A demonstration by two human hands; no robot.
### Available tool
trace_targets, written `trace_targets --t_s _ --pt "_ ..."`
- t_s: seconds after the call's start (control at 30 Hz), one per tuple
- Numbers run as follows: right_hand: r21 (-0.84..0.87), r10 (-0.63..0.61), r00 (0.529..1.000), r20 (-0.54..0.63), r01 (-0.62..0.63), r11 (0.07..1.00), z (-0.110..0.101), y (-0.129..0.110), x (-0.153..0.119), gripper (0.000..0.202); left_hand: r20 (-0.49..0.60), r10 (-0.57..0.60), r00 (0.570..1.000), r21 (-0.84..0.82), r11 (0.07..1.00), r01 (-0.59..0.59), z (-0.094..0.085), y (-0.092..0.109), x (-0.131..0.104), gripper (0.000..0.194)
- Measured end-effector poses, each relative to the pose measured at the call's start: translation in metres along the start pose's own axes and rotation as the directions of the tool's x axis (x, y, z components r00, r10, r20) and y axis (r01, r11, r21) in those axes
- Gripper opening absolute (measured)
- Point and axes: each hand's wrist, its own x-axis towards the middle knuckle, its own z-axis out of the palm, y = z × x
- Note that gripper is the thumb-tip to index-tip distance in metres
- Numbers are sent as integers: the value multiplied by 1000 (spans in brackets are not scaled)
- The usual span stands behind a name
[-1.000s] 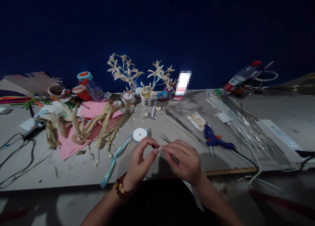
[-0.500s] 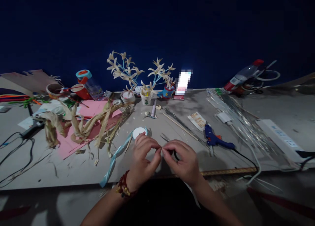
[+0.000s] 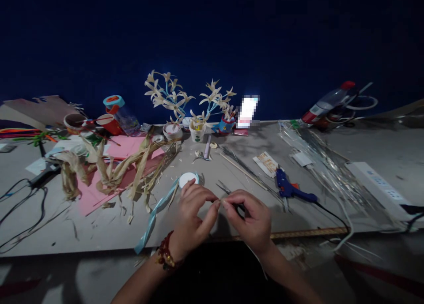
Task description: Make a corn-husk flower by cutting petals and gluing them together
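Near the table's front edge, my left hand (image 3: pixel 197 213) and my right hand (image 3: pixel 250 215) meet fingertip to fingertip. Each pinches at something small and pale, too tiny to make out. A pair of scissors (image 3: pixel 223 187) lies just beyond my right hand, its handles partly hidden by the fingers. Beyond my left hand sits a white spool (image 3: pixel 188 179), from which a light blue ribbon (image 3: pixel 152 220) trails toward the front edge. A red beaded bracelet (image 3: pixel 166 253) circles my left wrist.
Dried corn husks (image 3: pixel 107 171) lie on pink paper (image 3: pixel 88 198) at left. White husk flowers (image 3: pixel 172 96) stand in a paper cup (image 3: pixel 198 134) at the back. A blue glue gun (image 3: pixel 291 189), thin wires (image 3: pixel 248 169) and a power strip (image 3: pixel 377 187) lie at right.
My fingertips have parted slightly, with a small gap now between the two pinches. My right hand has shifted a little to the right, and the scissors behind it show more.
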Motion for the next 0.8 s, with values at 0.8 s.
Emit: trace_targets --t_s 0.8 --pt "-227 -141 986 92 159 961 -17 2 9 14 -22 89 996 165 983 -85 1 7 -2 16"
